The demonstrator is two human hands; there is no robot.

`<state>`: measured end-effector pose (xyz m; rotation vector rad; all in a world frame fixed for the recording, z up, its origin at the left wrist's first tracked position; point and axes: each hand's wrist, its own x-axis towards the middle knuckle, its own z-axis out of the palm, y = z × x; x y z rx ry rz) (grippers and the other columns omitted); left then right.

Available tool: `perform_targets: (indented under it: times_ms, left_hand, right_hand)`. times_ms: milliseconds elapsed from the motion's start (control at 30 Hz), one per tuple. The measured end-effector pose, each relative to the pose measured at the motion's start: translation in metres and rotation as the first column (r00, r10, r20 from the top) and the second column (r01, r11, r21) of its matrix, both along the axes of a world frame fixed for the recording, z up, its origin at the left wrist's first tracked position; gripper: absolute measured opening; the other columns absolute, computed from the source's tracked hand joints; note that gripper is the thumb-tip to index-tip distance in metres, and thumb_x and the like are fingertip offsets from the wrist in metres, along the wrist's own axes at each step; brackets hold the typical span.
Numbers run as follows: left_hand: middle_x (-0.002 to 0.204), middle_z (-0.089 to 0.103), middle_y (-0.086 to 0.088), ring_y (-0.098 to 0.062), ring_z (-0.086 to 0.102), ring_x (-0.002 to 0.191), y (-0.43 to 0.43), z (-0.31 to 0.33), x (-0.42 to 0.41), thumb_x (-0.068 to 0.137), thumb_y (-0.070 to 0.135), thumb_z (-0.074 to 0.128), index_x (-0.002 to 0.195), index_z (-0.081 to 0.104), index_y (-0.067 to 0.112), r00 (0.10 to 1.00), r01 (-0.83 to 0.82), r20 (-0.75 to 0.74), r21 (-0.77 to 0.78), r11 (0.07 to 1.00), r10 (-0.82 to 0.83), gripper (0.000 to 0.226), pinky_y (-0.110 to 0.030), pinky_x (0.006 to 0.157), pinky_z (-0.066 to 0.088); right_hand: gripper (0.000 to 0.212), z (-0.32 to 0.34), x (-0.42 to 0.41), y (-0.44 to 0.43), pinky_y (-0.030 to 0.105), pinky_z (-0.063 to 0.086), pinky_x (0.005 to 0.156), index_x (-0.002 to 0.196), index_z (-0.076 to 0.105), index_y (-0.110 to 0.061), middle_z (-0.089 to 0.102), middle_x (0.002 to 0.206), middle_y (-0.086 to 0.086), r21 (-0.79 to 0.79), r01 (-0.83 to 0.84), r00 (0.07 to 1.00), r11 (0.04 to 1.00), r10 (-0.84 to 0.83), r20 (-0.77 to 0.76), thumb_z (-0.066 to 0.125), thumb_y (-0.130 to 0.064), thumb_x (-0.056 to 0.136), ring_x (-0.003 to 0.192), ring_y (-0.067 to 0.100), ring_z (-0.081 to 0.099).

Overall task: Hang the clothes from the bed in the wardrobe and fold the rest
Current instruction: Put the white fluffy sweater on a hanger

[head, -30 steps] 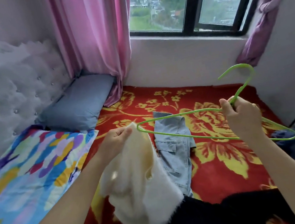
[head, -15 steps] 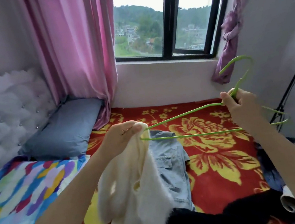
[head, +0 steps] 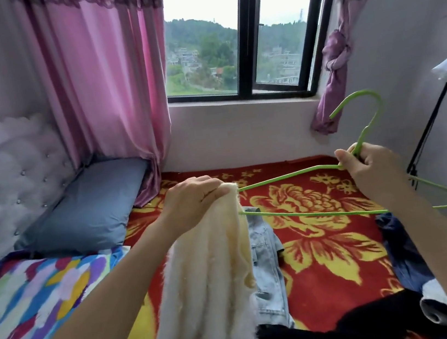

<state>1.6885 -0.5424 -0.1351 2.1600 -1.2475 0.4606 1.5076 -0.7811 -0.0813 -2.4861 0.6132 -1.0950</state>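
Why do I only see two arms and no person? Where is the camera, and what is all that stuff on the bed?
The camera sits on the person's head and looks down, so you see only their arms, as if they were your own. There is just this one view. The left hand grips a fluffy cream top. The right hand holds a green hanger by its neck, and one tip of the hanger reaches the top. The person seems to be putting the top on the hanger. Below is a bed with a red blanket. On it lie jeans, black clothes and a pillow.
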Motion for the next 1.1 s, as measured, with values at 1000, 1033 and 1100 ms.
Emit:
perform_targets:
  times_ms: [1000, 1033, 1100]
  left_hand:
    - [0.115, 0.062, -0.013, -0.029, 0.053, 0.104, 0.037, -0.096, -0.03, 0.093, 0.059, 0.033, 0.125, 0.047, 0.016, 0.765, -0.349, 0.518, -0.168, 0.922, 0.384, 0.055, -0.045, 0.083, 0.046]
    - [0.121, 0.057, -0.016, -0.032, 0.052, 0.108, 0.045, -0.105, -0.029, 0.092, 0.063, 0.029, 0.128, 0.044, 0.015, 0.773, -0.413, 0.458, -0.16, 0.896, 0.438, 0.061, -0.048, 0.082, 0.048]
    - [0.131, 0.051, -0.02, -0.039, 0.053, 0.113, 0.055, -0.124, -0.033, 0.087, 0.072, 0.024, 0.135, 0.037, 0.015, 0.845, -0.495, 0.188, -0.084, 0.865, 0.501, 0.076, -0.05, 0.084, 0.049]
  right_hand:
    - [0.049, -0.123, 0.037, 0.033, 0.03, 0.023, 0.047, 0.05, 0.035, -0.013, 0.03, 0.039, -0.006, 0.606, -0.186, 0.98, 0.773, 0.099, 0.175, 0.054, -0.023, 0.094, 0.038, 0.013, 0.027]
    - [0.05, -0.125, 0.039, 0.028, 0.029, 0.021, 0.045, 0.049, 0.033, -0.014, 0.028, 0.036, -0.009, 0.634, -0.189, 0.978, 0.75, 0.089, 0.186, 0.054, -0.023, 0.094, 0.035, 0.009, 0.024]
    - [0.049, -0.129, 0.043, 0.021, 0.027, 0.02, 0.044, 0.05, 0.033, -0.014, 0.027, 0.035, -0.009, 0.687, -0.185, 0.978, 0.703, 0.061, 0.201, 0.054, -0.023, 0.094, 0.034, 0.007, 0.022]
